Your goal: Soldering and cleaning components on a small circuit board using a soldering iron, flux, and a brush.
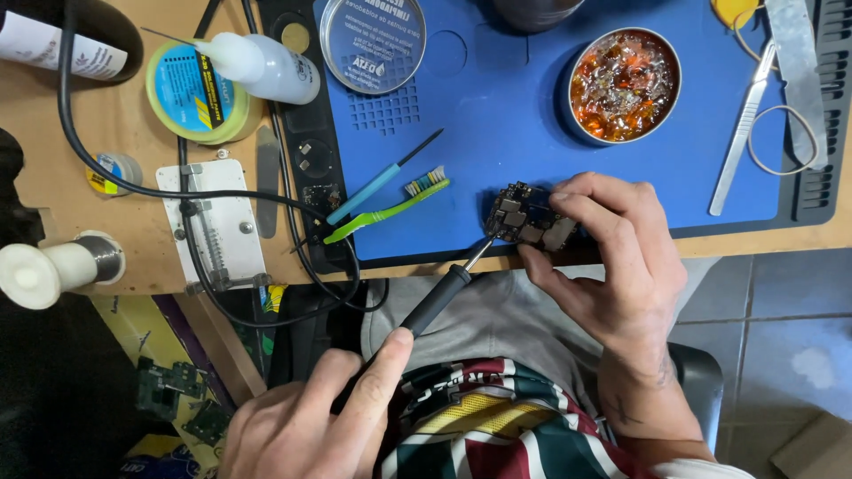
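Observation:
My left hand (311, 417) grips a black-handled soldering iron (435, 300), its metal tip touching the left edge of a small circuit board (528, 217). My right hand (612, 266) holds that board between thumb and fingers, at the front edge of a blue work mat (532, 115). The board is dark with several metal shields on it.
On the mat lie a green toothbrush (386, 213), a blue-handled pick (377, 182), an open tin of amber flux (624, 84), a tin lid (373, 43) and tweezers (741, 133). To the left are a metal board holder (222, 222), a tape roll (191, 93), a squeeze bottle (266, 66) and a solder spool (53, 270).

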